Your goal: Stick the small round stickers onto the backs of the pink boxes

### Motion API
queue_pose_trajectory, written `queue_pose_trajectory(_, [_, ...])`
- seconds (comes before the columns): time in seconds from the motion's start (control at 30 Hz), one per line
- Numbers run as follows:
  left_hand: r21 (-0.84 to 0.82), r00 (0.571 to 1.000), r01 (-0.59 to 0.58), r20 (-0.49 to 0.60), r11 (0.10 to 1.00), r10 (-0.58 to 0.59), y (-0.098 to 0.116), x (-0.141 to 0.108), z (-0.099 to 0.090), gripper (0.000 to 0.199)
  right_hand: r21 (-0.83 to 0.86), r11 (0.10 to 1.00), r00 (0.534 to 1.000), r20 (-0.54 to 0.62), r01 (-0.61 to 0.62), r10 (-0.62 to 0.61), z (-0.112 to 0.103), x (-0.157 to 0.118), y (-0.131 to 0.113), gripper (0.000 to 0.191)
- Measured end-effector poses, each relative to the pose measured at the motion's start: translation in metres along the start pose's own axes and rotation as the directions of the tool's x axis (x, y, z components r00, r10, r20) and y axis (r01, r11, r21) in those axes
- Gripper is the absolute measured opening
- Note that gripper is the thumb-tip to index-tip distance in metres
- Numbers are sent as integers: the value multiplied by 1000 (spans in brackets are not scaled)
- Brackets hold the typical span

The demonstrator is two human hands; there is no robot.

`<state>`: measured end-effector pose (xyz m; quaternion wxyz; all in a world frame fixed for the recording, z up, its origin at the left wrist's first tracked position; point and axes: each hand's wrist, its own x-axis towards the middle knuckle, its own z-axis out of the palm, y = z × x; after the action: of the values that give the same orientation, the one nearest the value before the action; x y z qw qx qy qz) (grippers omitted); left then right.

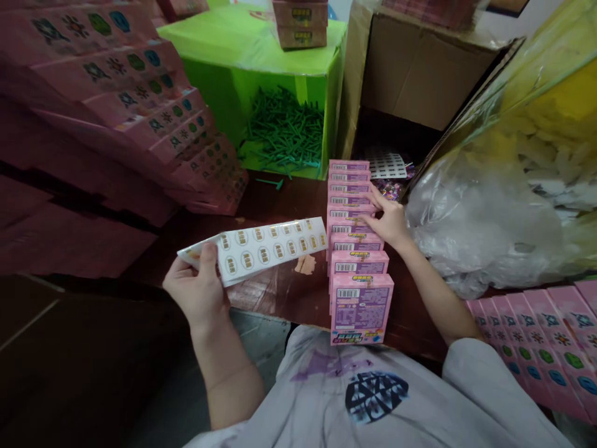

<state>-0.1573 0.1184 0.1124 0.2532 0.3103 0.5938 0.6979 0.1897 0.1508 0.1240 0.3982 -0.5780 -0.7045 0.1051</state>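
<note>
- Pink card boxes (pixel 361 311) stand upright in a row in the head view, one behind another on a dark red-brown table (pixel 289 302), running away from the person's shirt (pixel 326 386).
- Left of the row, the left hand (pixel 198 286) pinches a folded white sticker sheet (pixel 273 249) with the thumb on top; gold print fills its round stickers, and its far end reaches the boxes' left side.
- At the row's right edge, about midway along, the right hand (pixel 389 218) has thumb and forefinger apart, their tips at the boxes; I cannot tell whether they grip one.
- Beyond the row to the left, a lime-green box (pixel 224 43) holds a heap of green plastic pieces (pixel 286 134).
- Beyond the row to the right sits an open brown carton (pixel 410 68).
- Right of the row bulges a clear plastic bag (pixel 485 224).
- Farther left of the row rise stacked pink cartons (pixel 186 137).
</note>
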Motion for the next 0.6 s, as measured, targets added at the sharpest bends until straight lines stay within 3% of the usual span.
queue_pose_trajectory(0.1, [-26,998,-63,22,998,63,10,-7,2,31,132,980,988,-50,151,-145,-6,5,-31,35])
queue_pose_trajectory(0.2, [-66,996,-83,31,994,85,17,-12,5,31,279,932,954,122,231,-274,0,13,-60,35])
queue_pose_trajectory(0.33, [-74,997,-60,43,995,63,19,-16,4,26,407,903,951,198,139,-236,14,20,-74,6])
queue_pose_trajectory(0.53, [-55,1000,0,26,998,1,7,-9,-1,24,689,723,990,68,43,-124,12,24,-66,4])
queue_pose_trajectory(0.6, [-50,999,16,29,999,-15,4,-7,-1,25,698,716,991,82,21,-109,9,27,-62,2])
